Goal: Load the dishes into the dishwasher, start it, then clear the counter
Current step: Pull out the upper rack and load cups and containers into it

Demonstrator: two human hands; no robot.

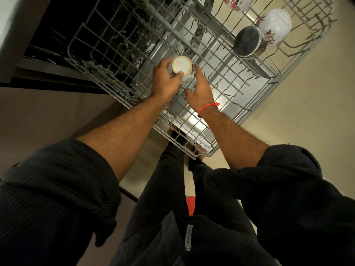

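The grey wire upper rack (226,77) of the dishwasher is pulled out over the open door. My left hand (165,81) grips a white cup (182,67) turned upside down, its yellow-ringed base with a red mark facing up, low over the middle of the rack. My right hand (199,87), a red thread at its wrist, lies beside the cup with fingers straight and touching its right side. At the rack's far right sit a steel cup (246,44) on its side and a white flowered cup (275,25). Another flowered cup (236,3) shows at the top edge.
The dark dishwasher cavity (76,35) opens at the upper left, under the counter edge (13,20). The steel inner door (194,120) lies below the rack. Cream floor (307,112) spreads to the right. My legs stand close to the door's front edge.
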